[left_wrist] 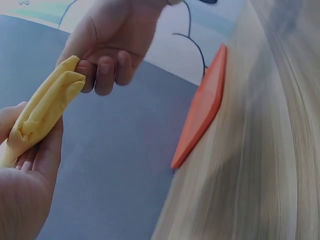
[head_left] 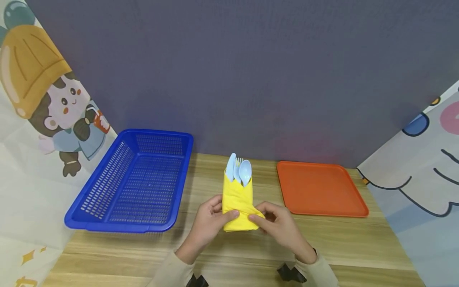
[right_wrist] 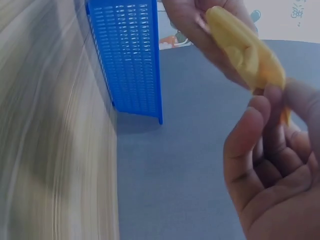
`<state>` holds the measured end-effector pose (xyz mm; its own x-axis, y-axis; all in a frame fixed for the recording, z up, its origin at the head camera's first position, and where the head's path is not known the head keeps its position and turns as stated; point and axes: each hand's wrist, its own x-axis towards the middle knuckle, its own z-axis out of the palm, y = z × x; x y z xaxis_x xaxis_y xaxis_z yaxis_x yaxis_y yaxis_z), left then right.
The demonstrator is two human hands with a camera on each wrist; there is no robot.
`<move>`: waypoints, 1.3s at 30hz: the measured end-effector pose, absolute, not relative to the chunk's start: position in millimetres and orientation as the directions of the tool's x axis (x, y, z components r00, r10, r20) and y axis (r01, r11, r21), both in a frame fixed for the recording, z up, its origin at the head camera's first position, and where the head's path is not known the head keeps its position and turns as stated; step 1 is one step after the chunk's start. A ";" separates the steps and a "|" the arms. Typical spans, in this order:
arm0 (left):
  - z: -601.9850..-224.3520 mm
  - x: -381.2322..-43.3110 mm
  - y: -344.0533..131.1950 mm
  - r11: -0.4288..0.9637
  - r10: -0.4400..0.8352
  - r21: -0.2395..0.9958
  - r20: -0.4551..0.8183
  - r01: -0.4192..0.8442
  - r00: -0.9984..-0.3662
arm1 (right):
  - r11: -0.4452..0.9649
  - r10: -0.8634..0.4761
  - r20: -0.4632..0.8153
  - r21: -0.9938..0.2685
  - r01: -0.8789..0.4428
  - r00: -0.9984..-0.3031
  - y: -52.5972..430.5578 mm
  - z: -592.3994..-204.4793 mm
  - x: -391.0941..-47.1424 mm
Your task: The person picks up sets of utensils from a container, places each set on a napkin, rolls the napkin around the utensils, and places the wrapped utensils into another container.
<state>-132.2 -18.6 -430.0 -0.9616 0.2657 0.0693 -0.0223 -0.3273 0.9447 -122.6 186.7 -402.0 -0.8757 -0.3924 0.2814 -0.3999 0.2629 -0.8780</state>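
A folded yellow napkin (head_left: 238, 195) is held upright above the table, wrapped round a light blue knife (head_left: 230, 167), fork (head_left: 237, 170) and spoon (head_left: 245, 172) whose upper ends stick out of its top. My left hand (head_left: 211, 219) grips the napkin's left side, thumb across its front. With thumb and fingers, my right hand (head_left: 277, 223) pinches a loose corner pulled out to the right. The left wrist view shows the napkin's layered lower end (left_wrist: 47, 107) between both hands. The cutlery's lower parts are hidden inside the cloth.
A blue plastic basket (head_left: 175, 191) with perforated walls stands at the left of the wooden table (head_left: 229, 263). An orange tray (head_left: 322, 189) lies at the right. Behind them rises a grey partition (head_left: 251, 79), with cartoon-printed sheets at both sides.
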 end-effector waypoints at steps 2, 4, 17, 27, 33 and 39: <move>-434.0 -132.5 -18.5 -0.351 0.274 0.936 0.079 -0.024 -0.958 | 0.235 -0.401 0.312 -0.874 -0.426 -0.861 187.6 -399.8 -122.5; -435.0 -132.1 -18.1 -0.357 0.275 0.934 0.084 -0.020 -0.958 | 0.222 -0.399 0.332 -0.869 -0.442 -0.855 189.1 -403.1 -123.8; -420.9 -127.7 -11.4 -0.367 0.146 0.929 0.107 0.047 -0.983 | 0.490 -0.181 0.575 -0.650 -0.580 -0.798 179.9 -415.6 -130.3; -413.6 -125.2 -0.1 -0.265 -0.006 0.951 0.167 0.162 -0.986 | 0.639 -0.149 0.638 -0.521 -0.566 -0.755 167.1 -439.1 -137.7; -417.0 -128.3 5.0 -0.207 -0.067 0.958 0.188 0.198 -0.980 | 0.630 -0.093 0.572 -0.601 -0.493 -0.815 159.8 -442.4 -136.0; -422.4 -132.0 3.0 -0.204 -0.034 0.961 0.183 0.186 -0.983 | 0.536 -0.075 0.452 -0.733 -0.419 -0.889 159.7 -444.1 -136.6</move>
<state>-132.0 3.0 -422.4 -0.9826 -0.0339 0.1826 0.1857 -0.2044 0.9611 -136.6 159.7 -444.1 -0.8887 -0.0753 0.4524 -0.4186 0.5360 -0.7332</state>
